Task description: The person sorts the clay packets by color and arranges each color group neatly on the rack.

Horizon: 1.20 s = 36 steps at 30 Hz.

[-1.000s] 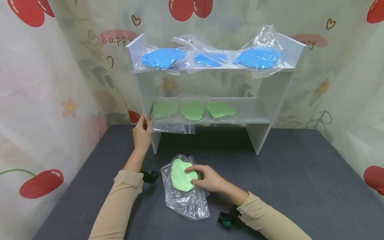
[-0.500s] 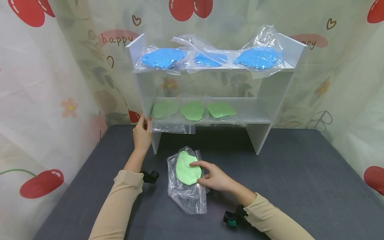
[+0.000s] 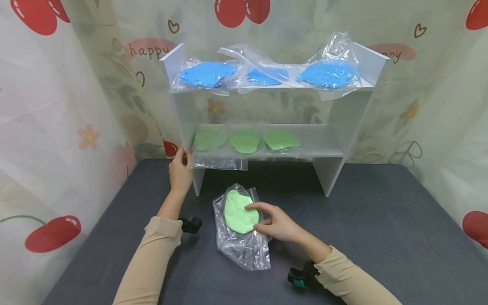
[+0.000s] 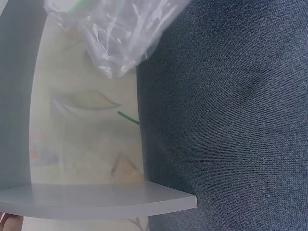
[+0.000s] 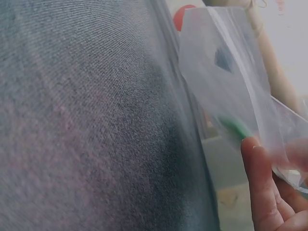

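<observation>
My right hand [image 3: 282,224] pinches the right side of a clear zip bag [image 3: 245,253] holding a flat, pale green lump [image 3: 240,212] that looks like soft clay. In the right wrist view the bag [image 5: 221,62] rises above the fingers, raised over the table. On the left, my left hand [image 3: 181,171] grips the side panel of a white shelf unit [image 3: 335,140], thumb in front and other fingers partly hidden behind. Only a fingertip of it shows in the left wrist view, beside the white panel [image 4: 106,202].
Three bagged green lumps [image 3: 245,140] lie on the middle shelf, leftward, one bag's edge hanging over the front. Three bagged blue lumps [image 3: 207,74] fill the top shelf. The unit stands at the back of a dark grey table [image 3: 381,237], before a patterned curtain [image 3: 438,106].
My right hand has carried the bagged green lump a little to the right and toward the shelf, mostly in the first half second. The left hand has stayed on the shelf's side.
</observation>
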### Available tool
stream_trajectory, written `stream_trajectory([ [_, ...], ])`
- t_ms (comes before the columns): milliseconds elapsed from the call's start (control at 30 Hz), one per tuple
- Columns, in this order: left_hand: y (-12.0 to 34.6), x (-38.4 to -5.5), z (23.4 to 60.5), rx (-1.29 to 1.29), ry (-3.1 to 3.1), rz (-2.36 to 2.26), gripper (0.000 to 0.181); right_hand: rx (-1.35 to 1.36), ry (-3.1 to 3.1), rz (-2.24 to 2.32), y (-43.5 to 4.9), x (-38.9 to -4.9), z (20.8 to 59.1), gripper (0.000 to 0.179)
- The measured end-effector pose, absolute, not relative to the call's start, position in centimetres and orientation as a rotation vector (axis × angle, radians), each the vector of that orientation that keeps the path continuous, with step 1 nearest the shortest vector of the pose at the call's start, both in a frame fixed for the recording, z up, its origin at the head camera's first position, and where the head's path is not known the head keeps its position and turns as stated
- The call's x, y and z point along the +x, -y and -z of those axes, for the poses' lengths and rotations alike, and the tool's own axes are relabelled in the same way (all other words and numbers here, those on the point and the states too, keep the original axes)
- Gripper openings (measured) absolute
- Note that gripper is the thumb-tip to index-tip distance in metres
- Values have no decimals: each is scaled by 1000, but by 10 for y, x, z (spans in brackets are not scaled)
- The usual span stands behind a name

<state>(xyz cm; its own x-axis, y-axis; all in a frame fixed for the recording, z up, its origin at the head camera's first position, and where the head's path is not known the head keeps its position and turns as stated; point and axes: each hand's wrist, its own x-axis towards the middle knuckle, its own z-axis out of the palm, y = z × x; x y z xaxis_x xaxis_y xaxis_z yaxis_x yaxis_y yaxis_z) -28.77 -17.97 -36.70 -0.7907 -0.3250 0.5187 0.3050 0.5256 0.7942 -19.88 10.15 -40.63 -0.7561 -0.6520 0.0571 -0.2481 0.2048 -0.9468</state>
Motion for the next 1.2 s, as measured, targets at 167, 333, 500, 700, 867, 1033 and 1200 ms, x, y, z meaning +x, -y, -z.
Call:
stream_trajectory([
  [167,180,-286,368,20,2130,1282,36,-856,-2132,1565,-105,-198,404,49],
  [333,180,-286,368,8,2129,1291,36,-880,-2120,1569,-109,-197,400,48],
  [500,180,-286,366,4,2133,1288,36,-909,-2099,1578,-113,-195,395,47],
  [700,180,-286,365,1,2129,1289,35,-923,-2101,1562,-118,-193,393,45],
  [867,180,-287,365,1,2131,1299,36,-943,-2108,1561,-125,-192,392,44],
  [1033,180,-286,365,1,2132,1300,35,-953,-2095,1566,-132,-189,387,44],
  [1200,180,-285,365,-3,2130,1298,34,-945,-2113,1584,-139,-188,381,44],
])
